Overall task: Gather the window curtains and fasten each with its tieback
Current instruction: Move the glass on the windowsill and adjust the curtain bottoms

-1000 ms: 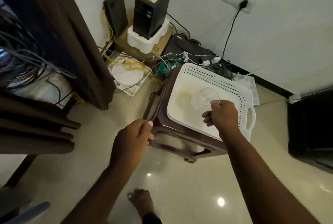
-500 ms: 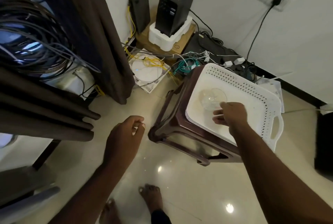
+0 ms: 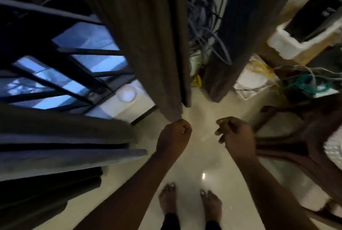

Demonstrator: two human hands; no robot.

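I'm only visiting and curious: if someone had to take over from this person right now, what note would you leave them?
Left hand: grips the bottom corner of the middle brown curtain.
Right hand: loosely curled, empty, beside the left.
Second brown curtain: hangs loose to the right, by the tangled cables.
Tieback: none in view.
Done: neither of these panels looks tied.
Left: gather each panel, find its tieback, fasten it.
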